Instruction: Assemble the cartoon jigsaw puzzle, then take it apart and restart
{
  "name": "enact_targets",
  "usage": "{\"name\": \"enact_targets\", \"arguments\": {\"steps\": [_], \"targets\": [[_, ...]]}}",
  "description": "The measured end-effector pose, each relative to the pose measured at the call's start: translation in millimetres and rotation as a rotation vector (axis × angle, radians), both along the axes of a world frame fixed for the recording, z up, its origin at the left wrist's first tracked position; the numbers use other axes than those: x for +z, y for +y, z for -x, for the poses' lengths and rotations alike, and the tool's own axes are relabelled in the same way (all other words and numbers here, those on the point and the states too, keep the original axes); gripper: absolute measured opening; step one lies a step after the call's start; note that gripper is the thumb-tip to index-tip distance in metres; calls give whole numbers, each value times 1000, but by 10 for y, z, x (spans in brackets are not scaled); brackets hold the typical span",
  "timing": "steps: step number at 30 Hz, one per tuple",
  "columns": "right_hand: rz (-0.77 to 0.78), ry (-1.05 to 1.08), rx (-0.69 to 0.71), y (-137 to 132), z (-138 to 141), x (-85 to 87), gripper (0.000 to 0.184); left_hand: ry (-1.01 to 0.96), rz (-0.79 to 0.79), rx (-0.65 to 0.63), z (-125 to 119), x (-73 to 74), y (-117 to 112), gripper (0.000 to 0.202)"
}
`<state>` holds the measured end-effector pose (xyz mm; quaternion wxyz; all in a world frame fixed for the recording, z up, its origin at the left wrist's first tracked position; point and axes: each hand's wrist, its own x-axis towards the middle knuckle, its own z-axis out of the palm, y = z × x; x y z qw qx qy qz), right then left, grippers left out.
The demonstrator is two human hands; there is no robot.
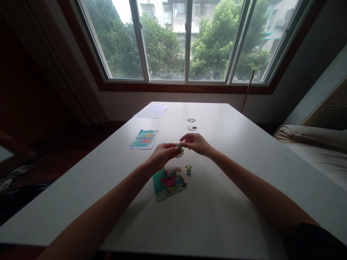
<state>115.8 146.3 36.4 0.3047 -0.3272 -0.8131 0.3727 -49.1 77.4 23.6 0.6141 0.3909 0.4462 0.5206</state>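
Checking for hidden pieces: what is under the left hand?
Puzzle pieces show by the fingertips of the left hand; nearer the person, the unfinished puzzle lies on the table. Whatever is directly beneath the palm is covered.

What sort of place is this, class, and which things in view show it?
Probably a room in a home: a wide window looks onto trees, what seems a padded seat stands at the right, and a partly assembled jigsaw puzzle lies on the white table.
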Motion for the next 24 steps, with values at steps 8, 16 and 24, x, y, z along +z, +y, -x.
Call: {"name": "enact_targets", "arguments": {"steps": [8, 16, 24], "targets": [[213, 83, 161, 12, 28, -100, 35, 2, -8, 89, 45, 0, 40, 15], [200, 54, 72, 44, 15, -126, 18, 154, -23, 162, 227, 67, 115, 15], [156, -63, -38, 171, -27, -321, 21, 518, -102, 83, 335, 11, 131, 8]]}}
